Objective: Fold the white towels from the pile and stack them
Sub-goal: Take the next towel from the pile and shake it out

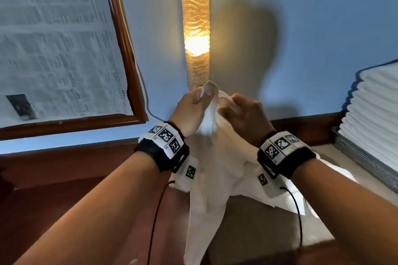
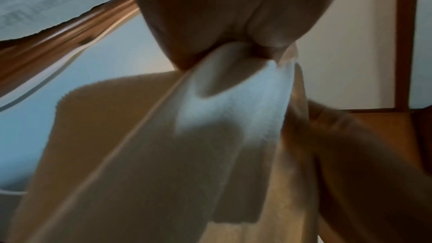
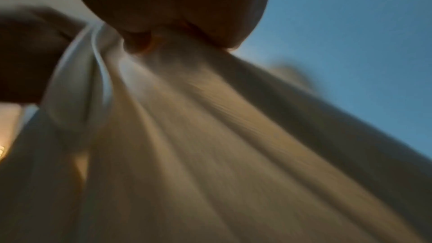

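Left hand (image 1: 191,112) and right hand (image 1: 243,116) each pinch the raised white towel (image 1: 217,170), hanging unfolded. Folded stack (image 1: 374,109) stands right; this towel's folding remains.

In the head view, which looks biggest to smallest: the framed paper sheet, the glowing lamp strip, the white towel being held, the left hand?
1. Framed paper sheet, by far the largest.
2. White towel.
3. Lamp strip, close to the towel in area, so that order is unsure.
4. Left hand, smallest.
The wide lens and nearness distort apparent size.
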`<state>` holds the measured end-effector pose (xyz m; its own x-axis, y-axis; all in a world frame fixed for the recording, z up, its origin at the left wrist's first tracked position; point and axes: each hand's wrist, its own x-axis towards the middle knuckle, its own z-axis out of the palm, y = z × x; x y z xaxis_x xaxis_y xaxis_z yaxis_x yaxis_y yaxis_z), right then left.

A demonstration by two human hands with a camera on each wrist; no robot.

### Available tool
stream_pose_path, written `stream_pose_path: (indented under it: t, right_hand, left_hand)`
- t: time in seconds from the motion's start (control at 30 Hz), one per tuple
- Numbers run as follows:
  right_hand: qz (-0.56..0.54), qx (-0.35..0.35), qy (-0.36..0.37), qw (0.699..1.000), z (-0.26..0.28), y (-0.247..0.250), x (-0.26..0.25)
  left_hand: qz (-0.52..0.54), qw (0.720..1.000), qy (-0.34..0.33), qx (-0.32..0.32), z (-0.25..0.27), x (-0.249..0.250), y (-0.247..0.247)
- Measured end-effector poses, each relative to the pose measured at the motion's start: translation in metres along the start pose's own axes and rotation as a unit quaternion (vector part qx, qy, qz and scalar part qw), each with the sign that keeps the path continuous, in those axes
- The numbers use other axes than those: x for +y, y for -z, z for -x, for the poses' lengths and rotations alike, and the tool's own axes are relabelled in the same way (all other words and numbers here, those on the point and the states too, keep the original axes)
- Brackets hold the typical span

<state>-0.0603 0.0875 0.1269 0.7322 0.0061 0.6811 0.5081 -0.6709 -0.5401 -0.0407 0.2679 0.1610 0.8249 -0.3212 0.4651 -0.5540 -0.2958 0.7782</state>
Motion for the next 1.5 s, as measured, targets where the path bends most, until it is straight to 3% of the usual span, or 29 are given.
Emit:
stream_pose_path:
  t: [0.1, 0.2, 0.3, 0.37, 0.47, 0.57, 0.67, 0.77, 1.0, 1.07, 1.17, 1.23, 1.3, 1.4, 1.5]
  right_hand:
    - [0.069, -0.024, -0.073, 0.995, 0.042, -0.003, 0.028]
    - [0.137, -0.057, -0.204, 0.968, 0.083, 0.011, 0.064]
    - [0.127, 0.017, -0.294, 0.947, 0.101, 0.031, 0.067]
    - [0.111, 0.057, -0.274, 0.954, 0.09, 0.037, 0.049]
    - [0.11, 0.075, -0.185, 0.974, 0.059, 0.043, 0.008]
    - [0.084, 0.062, -0.116, 0.988, 0.039, 0.053, -0.031]
    - [0.07, 0.038, -0.107, 0.991, 0.034, 0.067, -0.054]
    - [0.089, 0.033, -0.108, 0.99, 0.047, 0.082, -0.058]
    - [0.136, 0.005, -0.048, 0.99, 0.117, 0.08, -0.006]
    - [0.149, 0.009, -0.121, 0.981, 0.138, 0.078, 0.033]
    - [0.178, -0.047, -0.284, 0.941, 0.175, 0.087, 0.09]
    - [0.157, -0.03, -0.34, 0.927, 0.179, 0.091, 0.103]
    - [0.108, 0.007, -0.345, 0.932, 0.16, 0.087, 0.096]
    - [0.035, 0.013, -0.274, 0.961, 0.119, 0.073, 0.056]
    - [-0.057, -0.029, -0.136, 0.989, 0.089, 0.07, -0.01]
  left_hand:
    - [0.006, 1.0, -0.012, -0.013, 0.01, 0.001, 0.01]
    - [0.085, 0.996, 0.001, -0.003, 0.022, 0.007, 0.021]
    - [0.064, 0.997, 0.001, -0.044, 0.036, 0.004, 0.027]
    - [0.075, 0.994, -0.004, -0.073, 0.044, -0.002, 0.024]
    - [0.123, 0.989, -0.005, -0.078, 0.05, -0.005, 0.008]
    - [0.15, 0.987, -0.027, -0.05, 0.051, 0.005, -0.016]
    - [0.134, 0.988, -0.045, -0.065, 0.051, 0.019, -0.043]
    - [0.104, 0.989, -0.033, -0.097, 0.053, 0.024, -0.066]
    - [0.057, 0.996, -0.057, -0.047, 0.048, 0.047, -0.077]
    - [0.079, 0.996, -0.029, -0.02, 0.05, 0.054, -0.069]
    - [0.077, 0.997, 0.016, 0.029, 0.057, 0.051, -0.047]
    - [0.054, 0.997, 0.035, 0.046, 0.065, 0.04, -0.035]
    - [0.059, 0.995, 0.059, 0.051, 0.076, 0.03, -0.031]
    - [0.078, 0.992, 0.084, 0.047, 0.095, 0.028, -0.035]
    - [0.099, 0.992, 0.077, 0.029, 0.104, 0.035, -0.04]
